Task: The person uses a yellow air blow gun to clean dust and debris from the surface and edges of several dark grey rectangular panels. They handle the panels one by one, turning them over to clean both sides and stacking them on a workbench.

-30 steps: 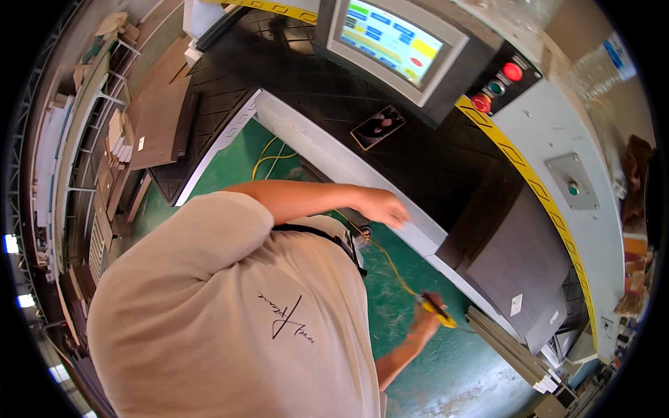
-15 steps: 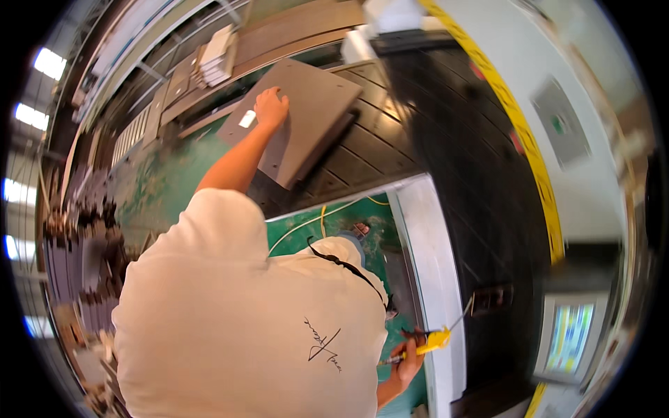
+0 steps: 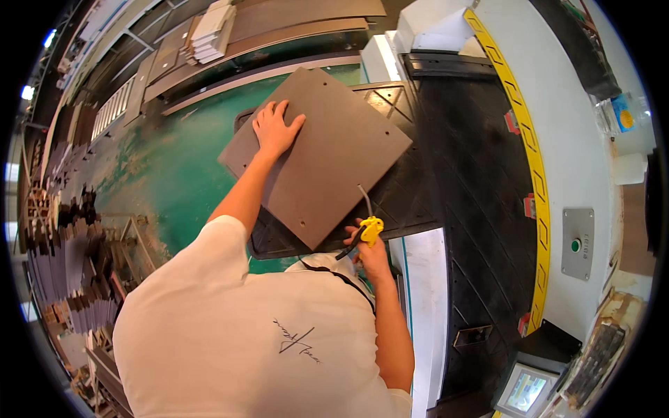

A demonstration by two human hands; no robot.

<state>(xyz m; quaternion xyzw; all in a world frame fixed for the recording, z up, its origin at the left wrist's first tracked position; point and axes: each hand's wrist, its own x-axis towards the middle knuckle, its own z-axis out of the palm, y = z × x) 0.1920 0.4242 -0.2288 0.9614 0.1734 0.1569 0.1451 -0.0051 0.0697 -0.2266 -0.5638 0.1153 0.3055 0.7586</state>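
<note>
A square brown board (image 3: 334, 146) with small holes near its edges lies tilted like a diamond on a black ribbed surface (image 3: 408, 198). My left hand (image 3: 279, 130) rests on its left part, fingers spread and nothing gripped. Below the board's lower right edge, my right hand (image 3: 369, 254) is closed around a yellow air blow gun (image 3: 371, 228). The gun's thin bent nozzle points up at the board, its tip by a hole near that edge. Whether the tip touches the board I cannot tell. A dark hose runs from the gun under my right hand.
To the right stand a long black machine bed (image 3: 481, 181), a yellow striped strip (image 3: 526, 150) and a green button panel (image 3: 578, 244). A lit screen (image 3: 526, 390) sits lower right. Stacked boards (image 3: 212, 31) lie at the back, and more brown pieces (image 3: 73, 279) at left.
My right hand has brought the air blow gun up from the lower right to the board's edge. The board has turned and shifted right, my left hand flat on it.
</note>
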